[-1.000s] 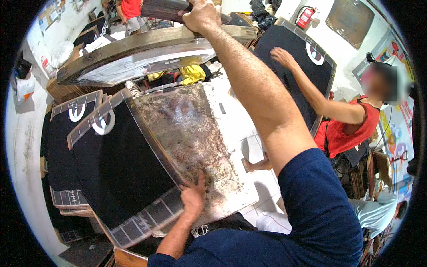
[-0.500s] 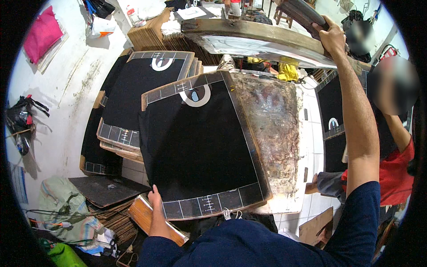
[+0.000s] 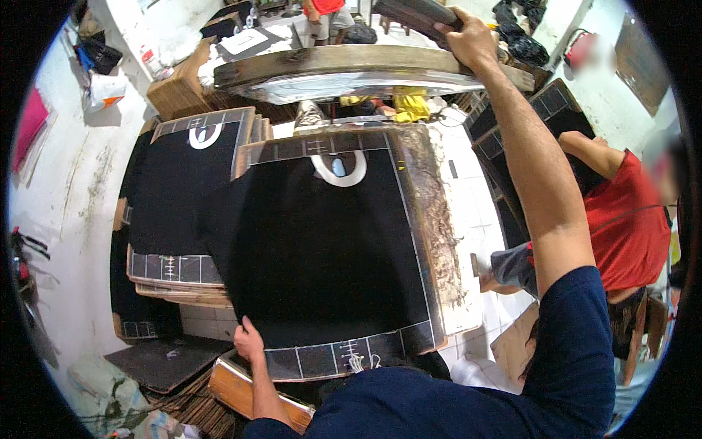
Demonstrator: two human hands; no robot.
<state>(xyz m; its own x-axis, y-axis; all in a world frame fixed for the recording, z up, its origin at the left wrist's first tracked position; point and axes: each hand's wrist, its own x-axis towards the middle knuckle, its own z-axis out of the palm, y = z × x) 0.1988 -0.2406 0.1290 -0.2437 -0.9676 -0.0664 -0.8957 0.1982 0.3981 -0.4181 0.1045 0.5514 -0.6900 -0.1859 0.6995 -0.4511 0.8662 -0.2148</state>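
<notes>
My right hand [image 3: 474, 44] is raised, gripping a dark bar [image 3: 409, 16] at the top of a tilted wooden-framed screen [image 3: 336, 62]. My left hand [image 3: 248, 336] grips the lower left edge of a board covered in black fabric [image 3: 322, 241], with a white ring print around a pale blue oval near its top and gridded strips at both ends. That board covers most of a stained white platform [image 3: 453, 278]. Left of it lies a stack of similar black boards [image 3: 175, 190].
A co-worker in red [image 3: 621, 219] is beside dark boards [image 3: 530, 110] at right; another person [image 3: 325, 18] stands at the back. A white wall [image 3: 66, 205] borders the left. An orange wooden piece [image 3: 241, 391] and a dark panel [image 3: 164, 362] are at lower left.
The board in my left hand has moved rightward over the stained platform, covering more of it. My raised right hand keeps hold of the dark bar.
</notes>
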